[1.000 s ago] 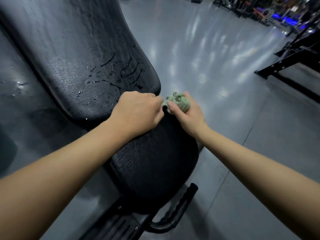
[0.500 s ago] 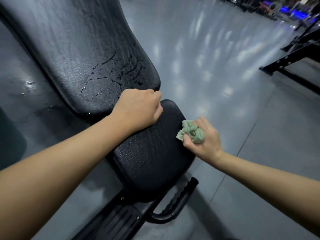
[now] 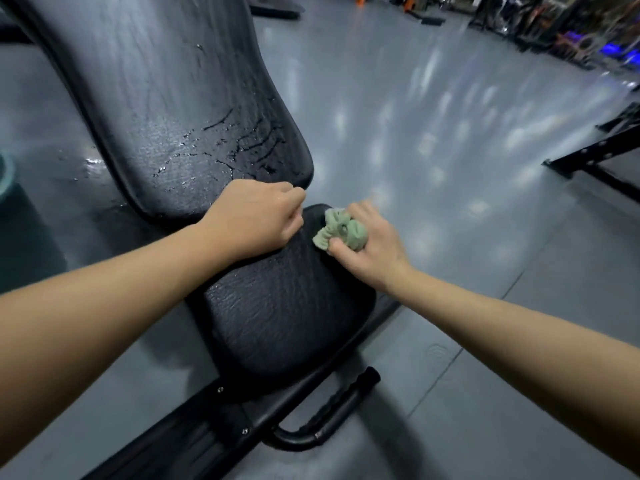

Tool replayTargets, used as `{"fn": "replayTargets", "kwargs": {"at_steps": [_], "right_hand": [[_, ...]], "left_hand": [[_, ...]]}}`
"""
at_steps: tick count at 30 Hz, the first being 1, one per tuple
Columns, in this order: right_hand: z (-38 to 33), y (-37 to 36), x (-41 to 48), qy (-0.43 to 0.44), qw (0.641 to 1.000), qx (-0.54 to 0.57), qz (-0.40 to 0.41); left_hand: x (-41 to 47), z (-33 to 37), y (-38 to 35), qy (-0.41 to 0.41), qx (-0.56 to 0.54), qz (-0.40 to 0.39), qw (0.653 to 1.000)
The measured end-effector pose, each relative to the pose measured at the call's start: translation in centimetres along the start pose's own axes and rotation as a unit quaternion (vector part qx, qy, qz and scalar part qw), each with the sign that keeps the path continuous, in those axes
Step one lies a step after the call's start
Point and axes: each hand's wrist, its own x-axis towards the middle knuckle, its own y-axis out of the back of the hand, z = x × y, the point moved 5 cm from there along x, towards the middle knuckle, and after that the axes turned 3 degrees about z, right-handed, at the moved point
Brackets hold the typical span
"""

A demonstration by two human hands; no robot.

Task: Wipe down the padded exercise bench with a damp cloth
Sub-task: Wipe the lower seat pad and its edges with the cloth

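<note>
The right hand (image 3: 374, 247), fingers bunched round the cloth (image 3: 341, 230), moves back up the seat (image 3: 287, 317) edge mid-frame, so wiping continues; the left hand (image 3: 256, 216) rests fisted.

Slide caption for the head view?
Right hand holds a bunched green cloth on the seat pad; left hand rests fisted beside it.

We can't see left hand (image 3: 252, 220) fingers. Cloth (image 3: 341, 230) partly hid in right hand (image 3: 375, 252). Back pad (image 3: 166, 98) top cut off & far gym stuff (image 3: 571, 29) v. blurry.
</note>
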Motion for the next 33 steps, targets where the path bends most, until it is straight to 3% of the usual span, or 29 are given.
{"fn": "replayTargets", "kwargs": {"at_steps": [2,5,10,12,16,20,27,33], "right_hand": [[-0.1,0.9,-1.7,0.119,0.992,-0.023,-0.029],[-0.5,2.0,-4.8,0.320,0.941,-0.040,-0.101],[-0.5,1.4,-4.4,0.444,0.881,-0.059,-0.154],[-0.2,1.0,-2.1,0.449,0.875,-0.082,-0.159],[-0.3,0.7,3.9,0.330,0.934,-0.105,-0.082],[-1.9,-0.6,5.4,0.251,0.964,-0.057,-0.071],[-1.0,1.2,-0.9,0.371,0.924,-0.065,-0.068],[-0.5,1.8,-2.7,0.368,0.920,-0.084,-0.102]], "left_hand": [[-0.2,0.3,0.2,0.000,-0.001,-0.007,1.000],[-0.9,0.5,0.9,-0.007,0.007,-0.028,1.000],[-2.5,0.5,2.1,0.005,0.043,-0.074,0.996],[-2.5,0.7,2.3,0.013,0.068,-0.089,0.994],[-2.5,0.9,2.2,0.104,0.135,-0.103,0.980],[-3.1,1.3,2.3,0.185,0.140,-0.124,0.965],[-5.3,1.0,2.9,0.276,0.093,-0.139,0.946],[-6.0,-0.5,3.3,0.369,0.006,-0.188,0.910]]}}
